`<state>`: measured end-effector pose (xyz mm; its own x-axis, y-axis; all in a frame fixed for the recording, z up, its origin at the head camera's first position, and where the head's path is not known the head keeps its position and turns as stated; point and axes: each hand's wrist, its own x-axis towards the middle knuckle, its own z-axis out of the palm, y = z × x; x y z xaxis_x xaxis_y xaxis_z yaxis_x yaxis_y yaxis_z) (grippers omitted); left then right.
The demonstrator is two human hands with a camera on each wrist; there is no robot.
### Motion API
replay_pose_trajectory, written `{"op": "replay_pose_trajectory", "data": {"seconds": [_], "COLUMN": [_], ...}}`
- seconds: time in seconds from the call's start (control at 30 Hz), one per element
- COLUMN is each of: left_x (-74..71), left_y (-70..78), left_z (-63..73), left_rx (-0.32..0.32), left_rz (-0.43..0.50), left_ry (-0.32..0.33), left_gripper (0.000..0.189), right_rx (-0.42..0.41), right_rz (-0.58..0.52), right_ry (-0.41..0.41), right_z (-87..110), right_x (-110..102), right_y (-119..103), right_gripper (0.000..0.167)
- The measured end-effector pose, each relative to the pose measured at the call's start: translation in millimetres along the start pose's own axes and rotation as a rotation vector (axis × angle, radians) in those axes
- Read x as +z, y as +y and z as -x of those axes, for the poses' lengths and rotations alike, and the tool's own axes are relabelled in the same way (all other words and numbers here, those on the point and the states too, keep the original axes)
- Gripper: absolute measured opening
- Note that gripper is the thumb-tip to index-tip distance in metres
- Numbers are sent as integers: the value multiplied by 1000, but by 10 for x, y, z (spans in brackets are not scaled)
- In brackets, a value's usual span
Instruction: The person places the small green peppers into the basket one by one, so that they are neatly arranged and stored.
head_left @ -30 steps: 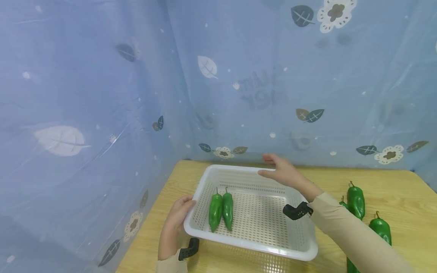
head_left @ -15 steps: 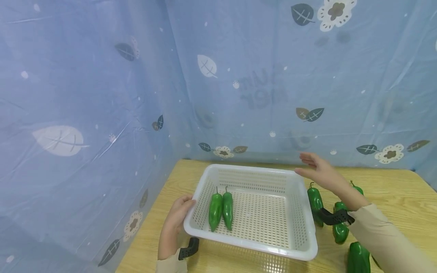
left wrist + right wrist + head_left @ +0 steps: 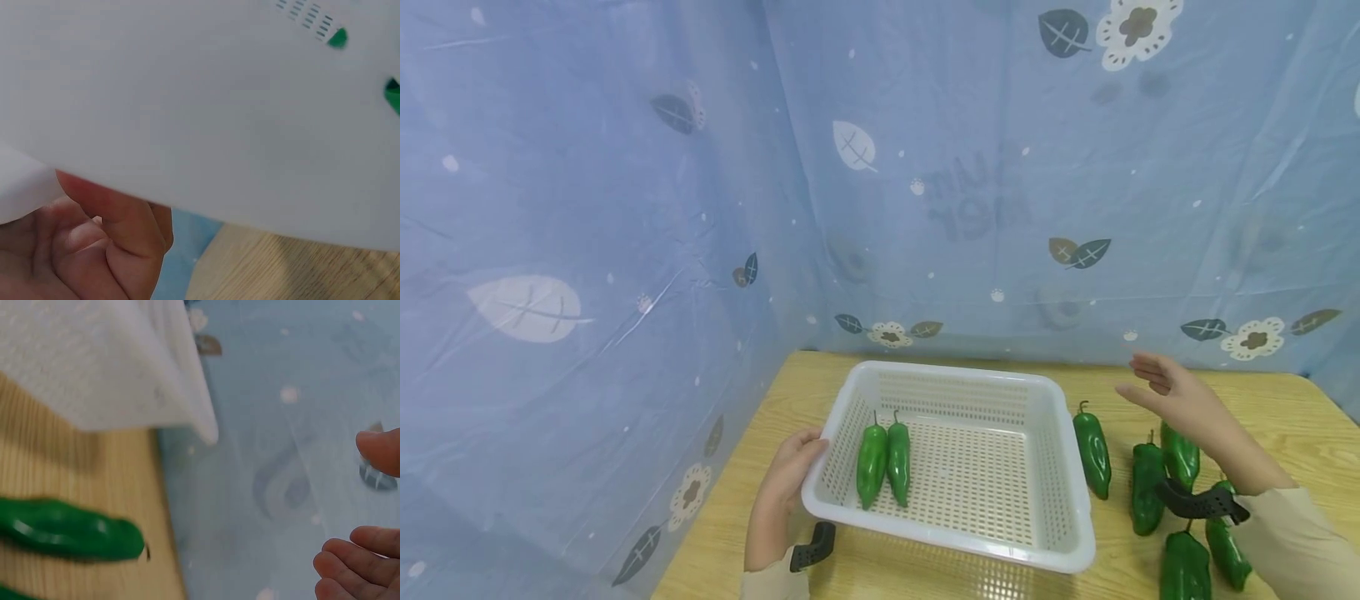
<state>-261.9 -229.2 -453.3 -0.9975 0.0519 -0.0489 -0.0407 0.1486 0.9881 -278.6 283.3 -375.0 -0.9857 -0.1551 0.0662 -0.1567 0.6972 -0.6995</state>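
My left hand grips the left rim of a white perforated plastic basket; in the left wrist view its fingers curl under that rim. Two green peppers, one lighter and one darker, lie side by side at the basket's left. To the right of the basket, my right hand hovers over the table with nothing in it, thumb apart from the fingers. Nearest it are loose green peppers, among them one by the basket and one partly behind the hand.
More green peppers, including one at the front, lie on the wooden table at the right. A blue patterned curtain hangs along the back and left of the table.
My right hand has moved right, from above the basket's back rim to over the peppers, uncovering several of them. The left hand and the basket have stayed put.
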Motion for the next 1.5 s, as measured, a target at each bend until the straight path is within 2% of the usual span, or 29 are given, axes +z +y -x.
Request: {"op": "replay_pose_trajectory", "data": {"seconds": [0.13, 0.4, 0.7, 0.93, 1.13, 1.27, 1.5], "left_x": [-9, -27, -34, -33, -11, -4, -10], "left_y": [6, -1, 28, 34, 26, 18, -19], "left_z": [2, 0, -22, -28, -20, -15, -15], "left_rx": [1, -17, 11, 4, 0, -8, -13], "left_rz": [-10, -16, 2, 2, 10, 3, -4], "left_ry": [-2, 11, -3, -9, -9, -16, -8], "left_gripper": [40, 39, 39, 38, 39, 40, 39], "right_rx": [35, 133, 236, 294, 362, 398, 462], "right_rz": [21, -11, -47, -67, -73, -84, -107], "right_ry": [15, 14, 100, 110, 89, 41, -108], "right_z": [92, 307, 514, 641, 725, 766, 805], "right_x": [-54, -102, -88, -26, 55, 108, 130], "right_y": [194, 579, 811, 1042, 1336, 1543, 1545], "right_gripper": [81, 83, 85, 86, 87, 91, 96]}}
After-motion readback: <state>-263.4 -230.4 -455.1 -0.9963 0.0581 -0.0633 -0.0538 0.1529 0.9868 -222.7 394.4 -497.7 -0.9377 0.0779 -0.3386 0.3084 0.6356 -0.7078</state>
